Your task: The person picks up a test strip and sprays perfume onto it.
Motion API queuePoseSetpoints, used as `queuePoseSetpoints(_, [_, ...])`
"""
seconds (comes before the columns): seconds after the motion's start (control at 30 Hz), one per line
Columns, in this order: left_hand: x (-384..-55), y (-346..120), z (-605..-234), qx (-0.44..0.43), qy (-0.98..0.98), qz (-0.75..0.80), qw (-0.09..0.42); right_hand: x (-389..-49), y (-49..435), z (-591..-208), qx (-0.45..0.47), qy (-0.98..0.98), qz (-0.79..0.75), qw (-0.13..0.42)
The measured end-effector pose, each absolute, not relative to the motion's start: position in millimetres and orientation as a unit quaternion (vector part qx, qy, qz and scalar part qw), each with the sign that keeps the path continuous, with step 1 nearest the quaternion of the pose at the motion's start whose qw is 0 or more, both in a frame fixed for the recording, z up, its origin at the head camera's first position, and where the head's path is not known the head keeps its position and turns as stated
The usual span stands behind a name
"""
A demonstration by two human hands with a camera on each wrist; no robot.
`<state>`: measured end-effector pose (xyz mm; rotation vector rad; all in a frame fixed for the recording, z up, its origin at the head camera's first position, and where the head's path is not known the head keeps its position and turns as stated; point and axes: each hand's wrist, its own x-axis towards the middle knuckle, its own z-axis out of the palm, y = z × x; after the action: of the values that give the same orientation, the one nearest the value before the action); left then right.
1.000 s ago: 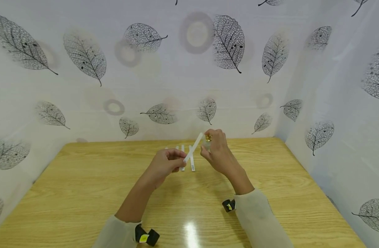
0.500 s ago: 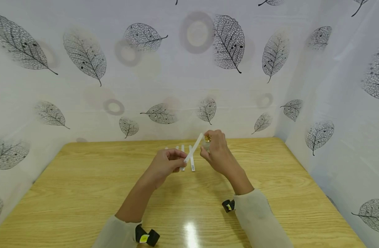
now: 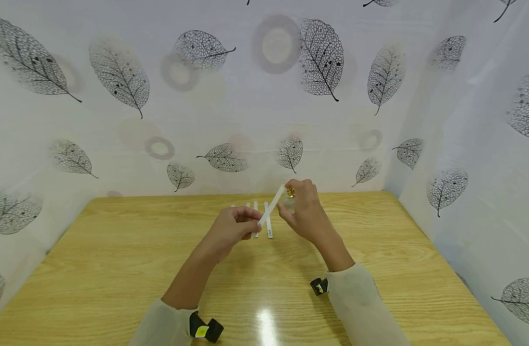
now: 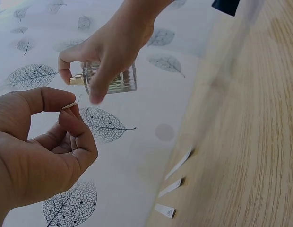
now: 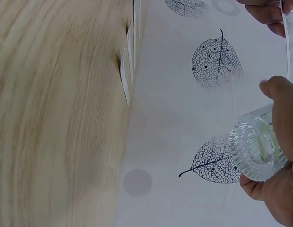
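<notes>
My left hand [image 3: 229, 234] pinches one end of a white paper test strip [image 3: 274, 203] between thumb and fingers. The strip slants up to the right, its far end close to the sprayer. My right hand [image 3: 306, 211] grips a clear ribbed glass perfume bottle [image 4: 126, 81] with a gold spray nozzle [image 4: 76, 80]. The index finger lies at the nozzle, which faces the strip. In the right wrist view the thick base of the bottle [image 5: 255, 147] shows; fingers cover the rest. Both hands are above the table.
Several more white strips [image 3: 269, 230] lie spaced out on the wooden table [image 3: 247, 293] behind the hands, with small print at their ends. A white curtain [image 3: 247, 105] with leaf patterns stands along the table's back and sides.
</notes>
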<state>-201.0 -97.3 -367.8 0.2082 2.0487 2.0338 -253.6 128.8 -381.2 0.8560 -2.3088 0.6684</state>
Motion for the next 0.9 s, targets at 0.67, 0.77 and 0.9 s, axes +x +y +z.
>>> queuePoseSetpoints(0.67, [-201.9,-97.5,-368.4,0.061,0.7,0.699,0.131,-252.7,126.7,-382.6,0.266,-0.891,0.137,0.342])
queuePoseSetpoints(0.77, [-201.9,-97.0,-368.9,0.058,0.698,0.701,0.131,-252.6,127.2,-382.8,0.267,-0.892,0.141,0.338])
queuePoseSetpoints(0.9, [-201.5,-96.4,-368.6,0.061,0.697,0.702,0.131,-252.0,127.4,-382.7,0.264,-0.893,0.14,0.335])
